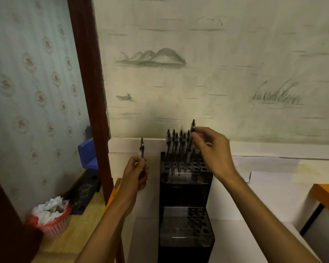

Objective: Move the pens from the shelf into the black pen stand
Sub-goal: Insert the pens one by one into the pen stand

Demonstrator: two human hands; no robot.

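Two hands, two pens at the black pen stand (185, 186).
Right hand (211, 149) pinching a pen (193, 128) above the stand's back row; left hand (136, 173) closed around another pen (141, 148), upright beside it.

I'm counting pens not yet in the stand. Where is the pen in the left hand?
The pen stands upright in the left hand, left of the black pen stand, in front of the white ledge.

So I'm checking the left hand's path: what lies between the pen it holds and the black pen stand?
In the head view, nothing: only bare white backing shows between the left hand's pen and the black pen stand.
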